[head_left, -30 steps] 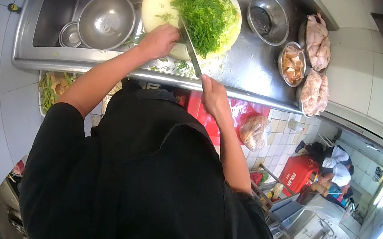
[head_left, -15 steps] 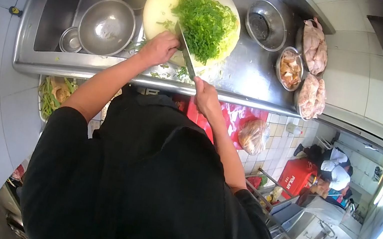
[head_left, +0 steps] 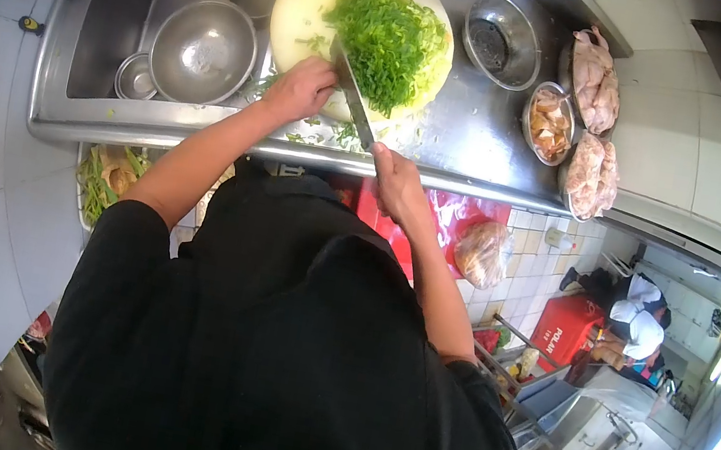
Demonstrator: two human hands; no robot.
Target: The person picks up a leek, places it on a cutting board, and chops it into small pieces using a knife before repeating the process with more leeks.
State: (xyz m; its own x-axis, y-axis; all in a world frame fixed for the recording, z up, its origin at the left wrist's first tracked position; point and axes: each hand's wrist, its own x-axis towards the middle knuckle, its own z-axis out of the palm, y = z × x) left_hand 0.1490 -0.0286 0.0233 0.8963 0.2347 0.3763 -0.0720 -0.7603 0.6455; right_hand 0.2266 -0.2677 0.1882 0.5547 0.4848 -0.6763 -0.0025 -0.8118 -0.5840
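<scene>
On a round white cutting board (head_left: 299,10) lies a heap of chopped green leaves (head_left: 386,43). My right hand (head_left: 398,181) is wrapped round the handle of a knife (head_left: 357,105), whose blade reaches up over the board, along the left side of the heap. My left hand (head_left: 304,89) has its fingers curled at the board's lower left edge, close beside the blade; what it holds, if anything, is hidden. Small green scraps lie below the board on the steel counter (head_left: 477,154).
Steel bowls (head_left: 203,53) sit in the sink at left. Right of the board are a steel bowl (head_left: 502,44), a bowl of brown pieces (head_left: 548,128) and trays of raw poultry (head_left: 594,83). A person (head_left: 636,319) bends by a red box (head_left: 564,331) at the far right.
The view has shifted slightly. My right hand and the knife handle have moved a little to the right relative to the board, while my left hand stays almost in place.
</scene>
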